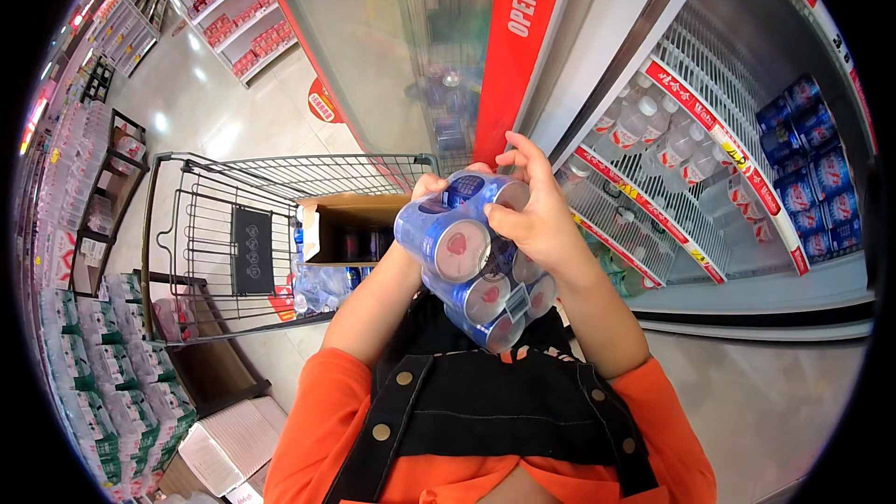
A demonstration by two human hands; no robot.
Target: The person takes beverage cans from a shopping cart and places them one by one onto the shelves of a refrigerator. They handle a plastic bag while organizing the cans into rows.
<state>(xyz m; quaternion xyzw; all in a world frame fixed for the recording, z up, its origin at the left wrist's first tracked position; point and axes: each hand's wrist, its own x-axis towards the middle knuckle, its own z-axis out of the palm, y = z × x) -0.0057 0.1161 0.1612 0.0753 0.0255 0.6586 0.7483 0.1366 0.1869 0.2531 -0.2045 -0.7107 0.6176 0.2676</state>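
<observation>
A shrink-wrapped pack of blue drink cans (462,249) is held up in front of my chest, tilted so that the can ends face me. My left hand (429,186) supports it at the far left side; most of that hand is hidden behind the pack. On the right, my right hand (539,210) grips the wrap, its thumb lying on top near a can and its other fingers partly raised. Just left of the pack is a shopping cart (280,161), with an open cardboard box (359,208) and wrapped blue-labelled packs (327,285) in it.
A glass door with a red strip (518,47) stands open ahead. The fridge shelves (691,215) at the right hold clear bottles (635,123) and blue cans (826,182). Stacked drink packs (107,364) and a pale carton (229,443) stand lower left. Shelving (224,0) stands at the far left.
</observation>
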